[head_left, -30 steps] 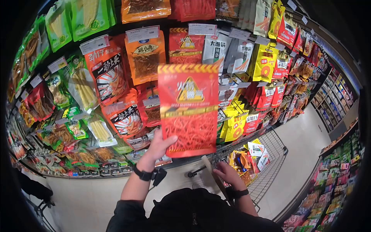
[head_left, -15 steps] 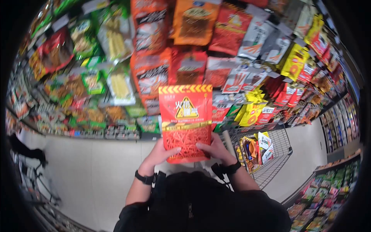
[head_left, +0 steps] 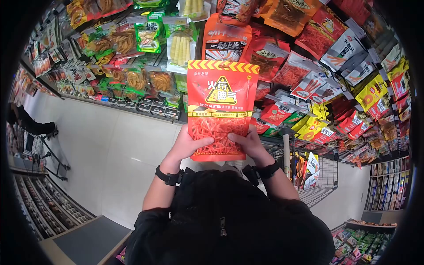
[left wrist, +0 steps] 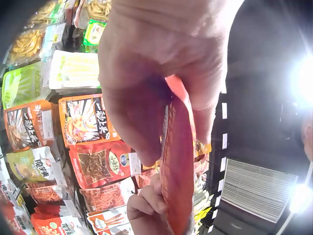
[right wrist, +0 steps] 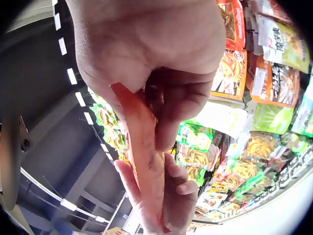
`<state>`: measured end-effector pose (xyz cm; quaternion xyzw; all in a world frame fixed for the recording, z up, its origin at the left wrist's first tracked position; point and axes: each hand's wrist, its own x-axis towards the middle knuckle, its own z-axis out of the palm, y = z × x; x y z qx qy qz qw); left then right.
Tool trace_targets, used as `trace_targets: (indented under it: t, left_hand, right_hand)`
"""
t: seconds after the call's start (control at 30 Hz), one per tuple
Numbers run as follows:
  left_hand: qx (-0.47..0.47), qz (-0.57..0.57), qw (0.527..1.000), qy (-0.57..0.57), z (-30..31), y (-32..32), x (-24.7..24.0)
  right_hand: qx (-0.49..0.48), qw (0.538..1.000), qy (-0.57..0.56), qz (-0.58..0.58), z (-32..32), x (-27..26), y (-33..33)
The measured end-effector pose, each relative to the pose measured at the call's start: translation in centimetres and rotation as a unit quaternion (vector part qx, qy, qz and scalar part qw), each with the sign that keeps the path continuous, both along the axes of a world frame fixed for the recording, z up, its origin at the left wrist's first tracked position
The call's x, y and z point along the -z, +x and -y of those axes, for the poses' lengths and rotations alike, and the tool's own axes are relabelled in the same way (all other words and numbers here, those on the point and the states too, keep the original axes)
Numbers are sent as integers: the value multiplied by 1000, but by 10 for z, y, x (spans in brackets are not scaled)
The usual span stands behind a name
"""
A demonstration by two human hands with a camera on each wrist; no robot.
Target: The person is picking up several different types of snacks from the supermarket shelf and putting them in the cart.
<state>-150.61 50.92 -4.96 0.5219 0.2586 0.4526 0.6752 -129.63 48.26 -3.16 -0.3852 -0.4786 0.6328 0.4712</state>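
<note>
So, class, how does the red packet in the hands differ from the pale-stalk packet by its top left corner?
The left hand and right hand grip the red packet; neither touches the pale-stalk packet. The red packet shows thin red strips, the pale-stalk packet thicker pale stalks. Both show food on their fronts.

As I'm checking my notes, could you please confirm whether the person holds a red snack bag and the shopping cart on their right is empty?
The shopping cart is not empty: the head view shows snack packs in it. The red snack bag is held, with the cart on the right.
</note>
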Motion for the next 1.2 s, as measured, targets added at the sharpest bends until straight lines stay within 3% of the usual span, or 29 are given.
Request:
trace_targets:
  t: [0.13,0.33,0.4,0.53,0.83,0.9,0.93,1.0,1.07,1.1,1.13,1.17,1.2]
  left_hand:
    - [-45,-45,998,4,-2,-3,5]
    - [-68,-2,998,8,-3,-3,4]
    - [-64,4,998,2,-2,-5,5]
    - [-43,11,999,-20,-1,-4,6]
    - [-56,-19,998,9,-11,-3,8]
    - [-68,-32,997,12,-14,-1,12]
    - [-100,-68,992,39,-16,1,13]
    - [-132,-102,984,70,-21,3,9]
    - [-89,-175,954,227,-22,4,-4]
    - [-85,-174,954,228,-20,5,-11]
    - [-56,-218,936,270,-17,6,-18]
    - [-28,-260,913,312,-17,8,-23]
    - [19,-277,902,331,-17,6,-25]
  right_hand:
    - [2,998,39,51,1,-7,-5]
    - [-59,994,25,84,-7,-7,0]
    - [-28,998,-32,39,-10,-1,-2]
    - [-16,999,-8,28,-14,1,-7]
    - [-10,995,21,99,-25,6,-1]
    - [87,994,49,44,-31,21,-4]
    - [88,994,50,43,-31,28,-2]
    - [165,932,122,298,-30,36,3]
    - [132,939,170,270,-25,24,-11]
    - [99,942,213,242,-20,21,-19]
    - [85,985,129,70,-14,25,-24]
    - [89,985,131,72,-16,22,-18]
    - [33,999,35,15,-18,16,-10]
